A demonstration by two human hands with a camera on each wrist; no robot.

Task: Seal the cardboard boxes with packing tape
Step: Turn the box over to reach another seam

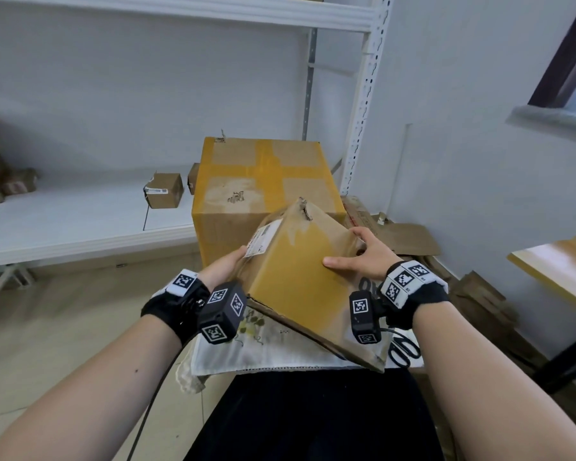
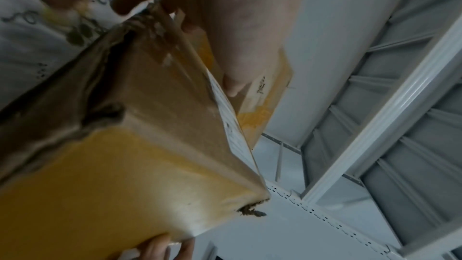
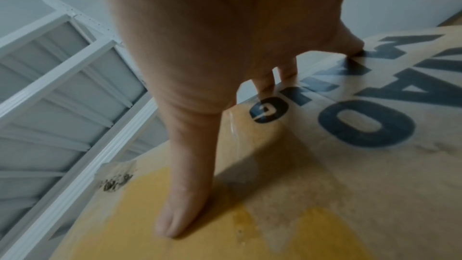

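Both hands (image 1: 369,252) grip the tilted box (image 1: 300,274); left fingers hidden.

- we note a white metal shelf rack (image 1: 359,104) against the wall
- black-handled scissors (image 1: 404,351) on a patterned cloth (image 1: 263,347) in front of us
- a wooden tabletop (image 1: 559,264) at right
- a window sill (image 1: 549,118) above it

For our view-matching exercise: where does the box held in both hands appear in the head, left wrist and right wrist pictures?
Head: held box, centre, tilted, between left hand and right hand.
Left wrist: fills the lower left.
Right wrist: lower right, under the thumb.
Shared landmark: its torn corner.
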